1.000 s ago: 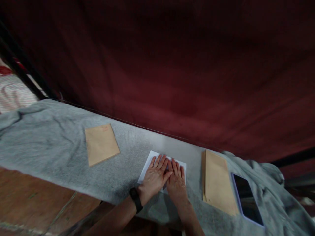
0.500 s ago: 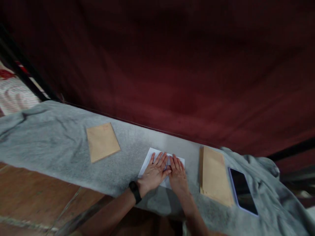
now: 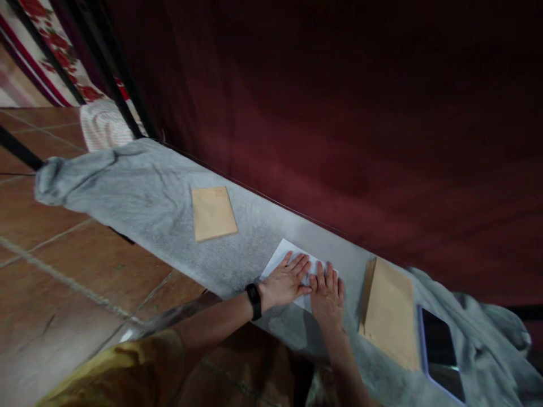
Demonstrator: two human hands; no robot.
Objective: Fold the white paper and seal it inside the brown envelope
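A white sheet of paper lies on a narrow surface covered with a grey cloth. My left hand rests flat on the sheet with its fingers spread; a black band is on that wrist. My right hand lies flat beside it on the paper's right part, fingers stretched out. The two hands touch at the thumbs. Neither hand holds anything.
A brown envelope lies on the cloth to the left. A stack of brown envelopes lies to the right, with a dark-screened phone beside it. A dark red curtain hangs behind. Tiled floor is at the left.
The view has swung, so the floor and the cloth's left end now show. Both hands stay flat on the white paper, slid slightly apart along it.
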